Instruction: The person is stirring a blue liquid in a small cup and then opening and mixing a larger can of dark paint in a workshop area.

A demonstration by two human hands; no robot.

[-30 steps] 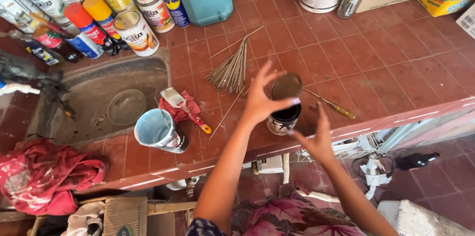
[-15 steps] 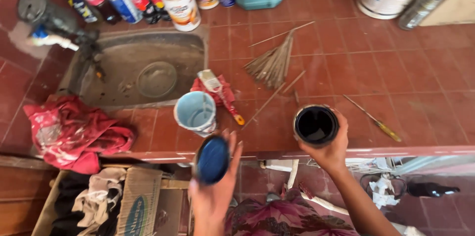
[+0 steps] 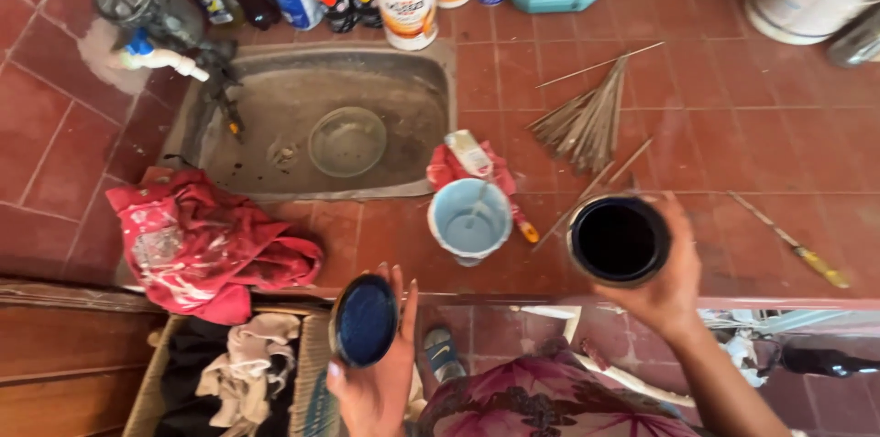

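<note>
— So, what does the left hand [image 3: 374, 382] grip?

— A round lid [image 3: 365, 320], dark blue inside, pinched between thumb and fingers below the counter edge, above a box of rags [image 3: 240, 373].

— And the right hand [image 3: 662, 286]?

— It wraps around an open paint can [image 3: 619, 240] at the tiled counter's [image 3: 733, 143] front edge; the contents look black, perhaps dark blue.

— What sits nearby?

— A pale blue cup [image 3: 470, 220] just left of the can, a bundle of thin sticks [image 3: 587, 121] behind, a screwdriver [image 3: 790, 240] to the right, a sink [image 3: 321, 125] and a red cloth [image 3: 206, 240] farther left.
</note>
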